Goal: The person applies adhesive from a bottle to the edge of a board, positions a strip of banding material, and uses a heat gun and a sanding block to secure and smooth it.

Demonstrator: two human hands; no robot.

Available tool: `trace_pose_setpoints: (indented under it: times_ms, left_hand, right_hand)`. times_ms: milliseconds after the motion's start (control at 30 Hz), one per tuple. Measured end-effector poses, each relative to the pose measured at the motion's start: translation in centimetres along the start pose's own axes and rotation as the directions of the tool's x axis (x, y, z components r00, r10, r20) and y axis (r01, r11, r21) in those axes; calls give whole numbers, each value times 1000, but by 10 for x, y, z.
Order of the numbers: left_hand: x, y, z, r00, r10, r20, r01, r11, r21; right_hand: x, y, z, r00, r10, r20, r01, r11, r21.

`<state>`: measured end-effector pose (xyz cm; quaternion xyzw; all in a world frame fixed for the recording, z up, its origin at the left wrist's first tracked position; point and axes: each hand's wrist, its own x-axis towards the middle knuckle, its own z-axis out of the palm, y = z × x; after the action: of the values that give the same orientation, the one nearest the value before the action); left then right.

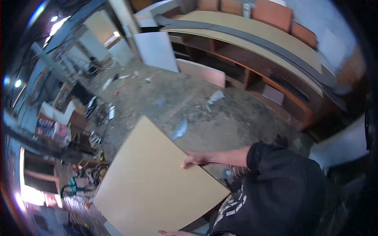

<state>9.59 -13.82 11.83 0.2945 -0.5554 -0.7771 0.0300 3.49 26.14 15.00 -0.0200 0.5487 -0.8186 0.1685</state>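
Note:
A large flat beige board [153, 185], roughly square, is held tilted in front of my body, its pale face toward me. My right hand [195, 158] grips one edge, the thumb lying on the face and the other fingers out of sight behind it. At the bottom of the view, my left hand [171, 233] is at the lower edge of the same board. Only part of that hand shows, its fingers against the edge.
A long brown shelf unit [232, 65] with a beige top and grey strips stands along the wall. A white panel [157, 51] and a low pinkish board [201, 72] lean near it. Scraps, including a bluish piece [180, 130], litter the floor. Clutter and a green chair [71, 188] are on the left.

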Motion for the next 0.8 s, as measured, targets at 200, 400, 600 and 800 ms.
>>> trace_pose_setpoints:
  times_ms: [200,400,600,800]
  left_hand:
    - [2,-5,73,961,-115,251,71,981,179]
    - [-22,-6,192,802,-254,541,60,935,349]
    - [-92,-43,317,395,-497,773,7,843,539]
    - [-174,-101,375,-30,-718,695,-77,695,715]
  right_hand:
    - [-63,-100,10,978,-209,-29,207,977,-51]
    - [-178,-190,12,913,-406,-30,401,910,-108]
    - [-286,-233,57,732,-677,-71,511,615,-600]
    - [-359,-226,94,488,-847,-211,213,350,-912]
